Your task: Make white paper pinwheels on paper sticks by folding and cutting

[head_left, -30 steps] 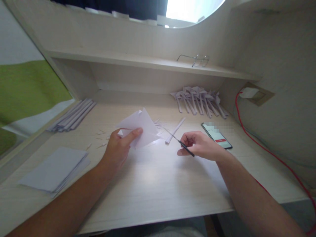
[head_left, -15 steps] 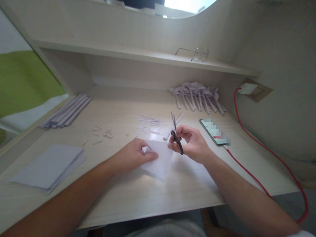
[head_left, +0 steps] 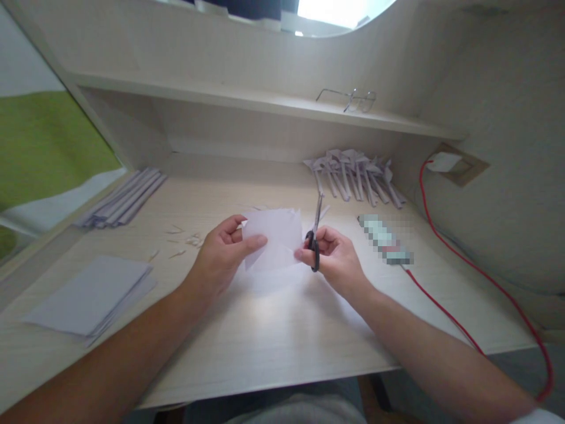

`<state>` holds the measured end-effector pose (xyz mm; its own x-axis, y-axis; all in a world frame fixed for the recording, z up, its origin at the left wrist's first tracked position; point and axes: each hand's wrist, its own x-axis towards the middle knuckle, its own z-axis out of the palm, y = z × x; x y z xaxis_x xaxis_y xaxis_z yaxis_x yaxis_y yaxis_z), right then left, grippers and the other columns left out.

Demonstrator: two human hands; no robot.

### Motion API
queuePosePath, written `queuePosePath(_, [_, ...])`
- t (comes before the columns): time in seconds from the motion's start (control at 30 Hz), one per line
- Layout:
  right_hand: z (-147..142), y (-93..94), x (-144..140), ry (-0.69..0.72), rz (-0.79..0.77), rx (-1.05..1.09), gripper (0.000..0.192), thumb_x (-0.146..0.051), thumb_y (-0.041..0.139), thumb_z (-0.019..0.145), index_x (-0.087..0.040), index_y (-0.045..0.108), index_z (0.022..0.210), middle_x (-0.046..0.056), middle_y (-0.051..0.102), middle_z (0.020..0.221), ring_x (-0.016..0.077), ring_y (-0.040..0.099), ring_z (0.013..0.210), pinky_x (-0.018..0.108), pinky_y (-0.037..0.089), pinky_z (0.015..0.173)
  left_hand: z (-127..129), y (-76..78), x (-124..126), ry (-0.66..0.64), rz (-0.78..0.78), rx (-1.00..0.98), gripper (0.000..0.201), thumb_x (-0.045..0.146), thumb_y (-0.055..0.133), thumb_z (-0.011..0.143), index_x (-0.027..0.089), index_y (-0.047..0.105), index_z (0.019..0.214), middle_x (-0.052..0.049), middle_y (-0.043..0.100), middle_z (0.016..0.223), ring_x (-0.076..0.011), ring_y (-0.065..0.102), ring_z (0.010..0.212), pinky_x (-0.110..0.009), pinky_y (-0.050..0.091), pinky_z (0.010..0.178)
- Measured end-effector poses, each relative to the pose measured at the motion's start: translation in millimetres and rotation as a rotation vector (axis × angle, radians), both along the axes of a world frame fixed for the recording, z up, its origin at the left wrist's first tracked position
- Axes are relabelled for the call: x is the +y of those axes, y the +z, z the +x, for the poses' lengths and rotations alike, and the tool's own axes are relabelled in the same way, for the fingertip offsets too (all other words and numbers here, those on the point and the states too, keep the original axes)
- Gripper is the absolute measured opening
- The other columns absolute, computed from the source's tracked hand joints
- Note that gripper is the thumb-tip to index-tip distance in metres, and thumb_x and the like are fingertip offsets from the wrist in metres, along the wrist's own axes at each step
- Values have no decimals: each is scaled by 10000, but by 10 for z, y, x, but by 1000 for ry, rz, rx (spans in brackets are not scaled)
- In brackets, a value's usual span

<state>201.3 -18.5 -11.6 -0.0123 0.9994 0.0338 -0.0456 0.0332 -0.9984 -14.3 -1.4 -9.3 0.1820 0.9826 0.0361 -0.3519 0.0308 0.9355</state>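
Note:
A white sheet of paper [head_left: 279, 235] is held up above the middle of the desk. My left hand [head_left: 225, 250] pinches its left side, thumb in front and fingers behind. My right hand [head_left: 333, 253] has its fingers in the loops of black-handled scissors [head_left: 314, 241], whose blades point up and away and look closed. The thumb of that hand also touches the paper's lower right corner. Behind the sheet, thin paper slivers [head_left: 258, 207] and a rolled paper stick [head_left: 324, 215] are mostly hidden.
Stacked paper sheets [head_left: 92, 294] lie at left, with paper rolls [head_left: 128, 197] behind. Cotton-swab pieces [head_left: 193, 240] are scattered nearby. Several paper pinwheels [head_left: 353, 171] rest at back right. A phone [head_left: 384, 238] on a red cable [head_left: 445, 312] lies right; glasses [head_left: 359, 100] sit on the shelf.
The paper has been raised and turned to face me, covering most of the slivers. My left hand has shifted its grip, and the scissors have swung more upright.

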Motion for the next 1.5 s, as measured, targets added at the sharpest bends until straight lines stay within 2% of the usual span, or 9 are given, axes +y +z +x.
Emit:
queuePosePath(0.1, [-38,8,-27,-39,20,16,379,-283,951,590,-200,625,764,-20,705,716,151,661,667,276,488,636,5,-20,-21,-75,-12,131,278,359,862,752,158,772,920,-62,790,872,-209,719,748,-304,549,702])
queuePosePath(0.27, [-64,-55,-49,-38,111,-42,363,-278,931,639,-206,593,752,-7,711,761,150,644,706,294,489,690,17,-20,-31,-40,-84,290,335,445,876,713,137,803,823,-75,793,805,-199,695,672,-279,520,633])
queuePosePath(0.4, [-71,-108,-63,34,120,-51,372,-276,935,654,-209,588,772,-2,713,794,158,649,744,300,484,719,25,-12,-34,-18,-103,267,367,444,878,700,136,793,879,-75,788,826,-206,693,676,-289,533,635])
queuePosePath(0.53, [-12,-95,-47,141,90,-130,353,-325,931,673,-205,621,791,-4,686,789,148,603,712,295,461,682,-33,-10,8,26,-73,268,328,437,862,716,150,771,845,-49,756,772,-188,663,641,-270,502,592])
queuePosePath(0.73, [223,68,41,303,-38,-314,342,-418,892,727,-191,645,794,-20,610,717,118,500,618,263,361,560,-156,142,88,176,-22,111,368,371,889,672,148,771,940,-70,777,902,-222,699,776,-312,557,742])
queuePosePath(0.83, [310,176,54,376,-58,-453,340,-420,894,722,-178,659,769,-27,576,668,114,476,615,257,346,553,-168,210,94,225,-16,51,351,345,895,655,160,773,927,-56,785,903,-220,706,785,-300,566,749])
queuePosePath(0.93, [329,247,36,451,-90,-488,339,-414,893,718,-172,658,753,-34,558,648,111,468,615,252,343,554,-158,222,92,279,-16,25,333,326,903,642,183,779,916,-32,787,893,-213,705,791,-276,568,732])
queuePosePath(1.17, [306,253,12,472,-70,-498,350,-422,887,722,-178,636,721,-42,536,645,109,456,609,253,348,557,-155,167,92,306,-6,64,334,342,902,662,177,769,919,-38,783,919,-202,697,781,-277,565,726])
queuePosePath(1.5, [329,197,23,469,-34,-501,369,-453,880,736,-183,632,694,-34,549,633,113,446,596,255,346,535,-147,186,74,312,-21,103,340,356,895,655,189,761,919,-44,788,939,-229,716,832,-287,563,743])
